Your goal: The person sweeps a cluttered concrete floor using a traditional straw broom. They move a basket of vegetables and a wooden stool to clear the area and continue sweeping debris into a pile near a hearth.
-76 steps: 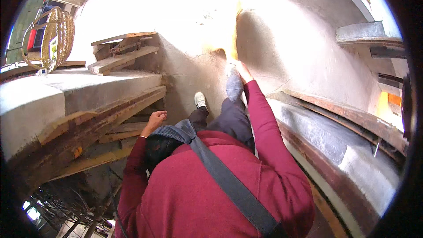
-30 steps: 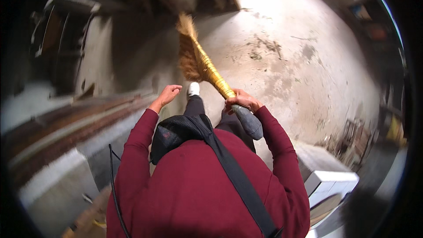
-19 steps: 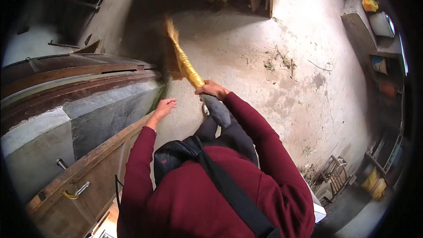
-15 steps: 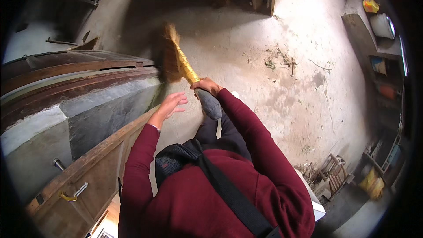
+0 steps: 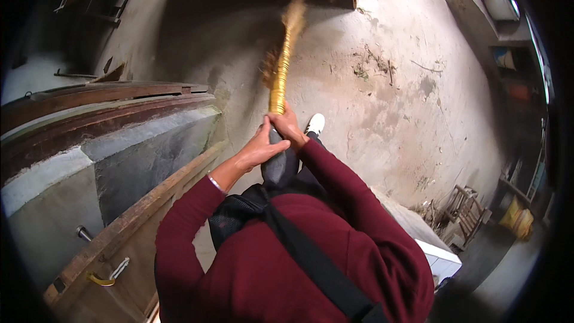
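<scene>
A broom (image 5: pixel 279 84) with a yellow wrapped handle points away from me over the floor. Its pale bristly tuft (image 5: pixel 294 15) is at the far end, and brown bristles, blurred, hang along its left side. My right hand (image 5: pixel 288 124) is closed round the handle near its close end. Just below and to the left, my left hand (image 5: pixel 260 146) wraps over the grey cloth-like end (image 5: pixel 276 170) of the broom, its thumb against my right hand. Part of that grey end is hidden under my fingers.
Dry twigs and leaf bits (image 5: pixel 373 66) litter the floor ahead right. A wooden door (image 5: pixel 140 215) and a grey stone ledge (image 5: pixel 143 134) stand on my left. A small wooden chair (image 5: pixel 466 215) is at the right. A white bucket (image 5: pixel 501 5) sits on a far-right ledge.
My left hand has come from open in the air onto the grey end of the broom. The broom's far end has swung to the right and away from me.
</scene>
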Demonstrator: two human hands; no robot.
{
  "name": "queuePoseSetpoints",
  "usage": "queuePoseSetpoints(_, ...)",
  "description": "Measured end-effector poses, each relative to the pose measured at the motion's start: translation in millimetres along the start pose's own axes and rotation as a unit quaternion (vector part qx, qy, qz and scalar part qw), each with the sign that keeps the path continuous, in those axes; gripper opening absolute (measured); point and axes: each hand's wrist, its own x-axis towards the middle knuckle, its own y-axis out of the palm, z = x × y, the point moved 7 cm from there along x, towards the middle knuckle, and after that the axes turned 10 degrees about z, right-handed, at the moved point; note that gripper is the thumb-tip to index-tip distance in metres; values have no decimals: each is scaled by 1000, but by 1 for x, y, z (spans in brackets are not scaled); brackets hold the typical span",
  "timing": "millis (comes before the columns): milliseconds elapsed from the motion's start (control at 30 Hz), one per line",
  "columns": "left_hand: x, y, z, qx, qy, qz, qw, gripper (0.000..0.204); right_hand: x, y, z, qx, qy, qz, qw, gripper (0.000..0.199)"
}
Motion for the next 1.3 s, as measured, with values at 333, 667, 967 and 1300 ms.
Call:
queuePoseSetpoints(333, 45, 27, 50, -118, -93, 51, 987, 84, 43, -38, -66, 101, 37, -7, 994, 30)
queuePoseSetpoints(667, 33, 42, 55, 30, -23, 107, 994, 91, -29, -71, -42, 55, -52, -208, 975, 35)
queuePoseSetpoints(967, 49, 78, 22, -34, -89, 15, 995, 106, 4, -73, -59, 164, 23, -1, 986, 30)
queuePoseSetpoints(1300, 120, 247, -6, 7, -40, 288, 957, 101, -119, -286, -83, 167, -43, -326, 930, 29)
